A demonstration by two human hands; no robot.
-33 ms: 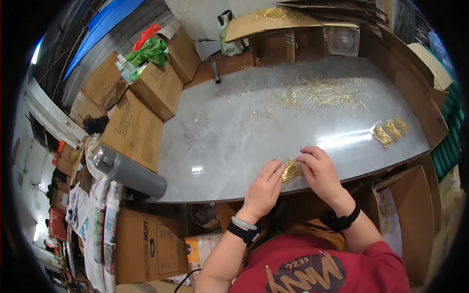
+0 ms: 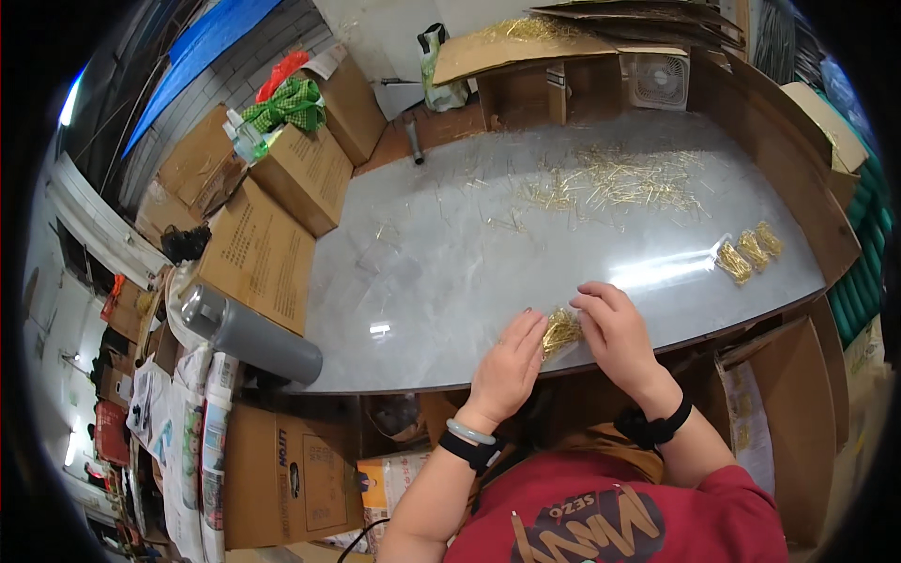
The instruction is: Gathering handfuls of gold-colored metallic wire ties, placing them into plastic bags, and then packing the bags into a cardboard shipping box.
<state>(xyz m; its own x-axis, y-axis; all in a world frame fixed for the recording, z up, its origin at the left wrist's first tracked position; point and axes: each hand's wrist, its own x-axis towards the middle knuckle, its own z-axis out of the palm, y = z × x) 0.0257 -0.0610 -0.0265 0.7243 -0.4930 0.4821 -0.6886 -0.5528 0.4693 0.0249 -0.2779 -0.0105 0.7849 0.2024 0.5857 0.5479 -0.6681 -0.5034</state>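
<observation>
Gold-coloured thin metal pins (image 2: 561,330), bunched at the grey table's (image 2: 450,263) near edge, sit pinched between my left hand (image 2: 510,364) and right hand (image 2: 615,333); gathering, I judge, squaring next.

A packing workshop: stacked cardboard boxes (image 2: 282,188) surround a worktable (image 2: 450,272) strewn with gold pins (image 2: 610,183).

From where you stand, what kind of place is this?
Probably a small workshop or packing room. Loose gold pins lie scattered across the table, filled bags sit at its right end, and cartons are stacked beside it. Both hands bunch pins at the near edge.
</observation>
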